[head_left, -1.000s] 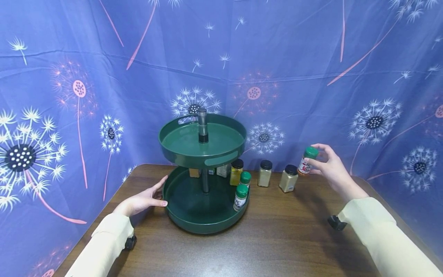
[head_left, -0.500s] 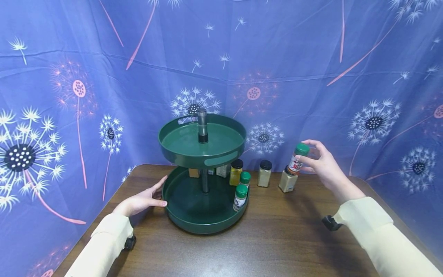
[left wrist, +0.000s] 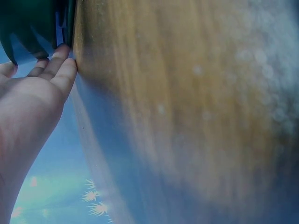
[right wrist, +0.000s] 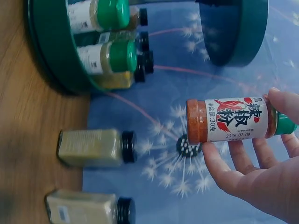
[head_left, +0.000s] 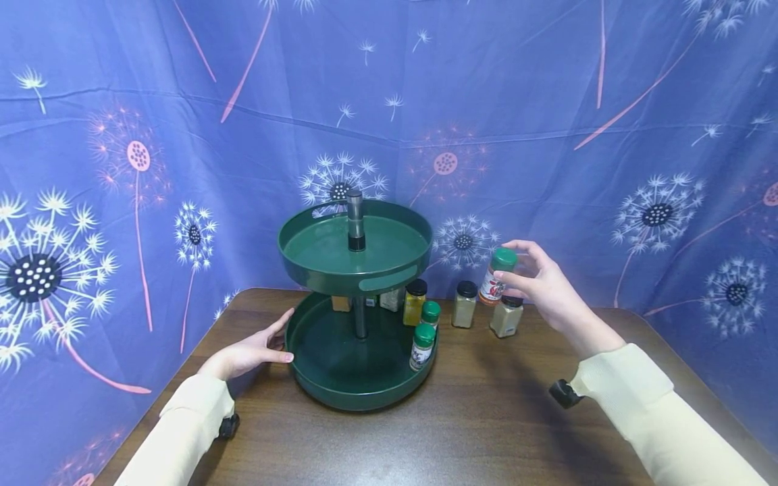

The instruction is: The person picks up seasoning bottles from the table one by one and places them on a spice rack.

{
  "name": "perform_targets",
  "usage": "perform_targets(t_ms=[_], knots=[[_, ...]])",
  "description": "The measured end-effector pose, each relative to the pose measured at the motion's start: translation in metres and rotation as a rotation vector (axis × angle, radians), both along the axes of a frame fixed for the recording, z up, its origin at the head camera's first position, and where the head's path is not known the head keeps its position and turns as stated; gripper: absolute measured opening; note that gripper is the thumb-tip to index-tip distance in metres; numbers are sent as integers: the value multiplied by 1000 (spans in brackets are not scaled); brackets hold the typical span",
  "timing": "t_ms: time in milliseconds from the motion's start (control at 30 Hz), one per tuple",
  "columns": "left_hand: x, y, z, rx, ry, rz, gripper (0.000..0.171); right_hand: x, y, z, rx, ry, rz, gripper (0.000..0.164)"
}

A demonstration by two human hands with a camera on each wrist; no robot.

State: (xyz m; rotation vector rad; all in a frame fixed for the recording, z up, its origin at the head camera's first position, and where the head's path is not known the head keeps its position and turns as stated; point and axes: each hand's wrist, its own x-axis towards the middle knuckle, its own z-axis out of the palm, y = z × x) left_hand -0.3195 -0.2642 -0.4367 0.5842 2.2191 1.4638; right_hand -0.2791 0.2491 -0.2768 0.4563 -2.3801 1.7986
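Note:
My right hand (head_left: 541,283) grips a chili powder jar (right wrist: 233,119) with a green lid and red-and-white label, held in the air above two black-lidded spice jars. A two-tier green turntable rack (head_left: 355,398) stands at mid-table. At the left rim of its lower tier rests my left hand (head_left: 255,351), thumb in front and fingers behind. Inside the lower tier, two green-lidded spice jars (head_left: 422,347) sit at the right edge. Behind them stands a yellow spice jar (head_left: 415,304) with a black lid. Further jars at the back are partly hidden by the upper tier.
Two black-lidded jars of pale powder stand on the table right of the rack, the nearer-to-rack jar (head_left: 464,307) and the outer jar (head_left: 506,318). The rack's upper tier (head_left: 328,246) overhangs the lower one. A blue dandelion-print cloth (head_left: 523,169) hangs behind the wooden table (head_left: 474,418).
My right hand has carried the chili powder jar leftward and slightly up, past the outer black-lidded jar, toward the rack. The left hand and rack have not moved.

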Motion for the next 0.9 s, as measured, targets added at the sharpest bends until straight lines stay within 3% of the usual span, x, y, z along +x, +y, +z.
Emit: perform_targets(t_ms=[467,900], knots=[[-1,-1,-1,3,8,-4,93,5,-32,1,-8,-53,80,56],[-1,-1,-1,3,16,-8,92,12,-62,-11,-58,-103,184,52]])
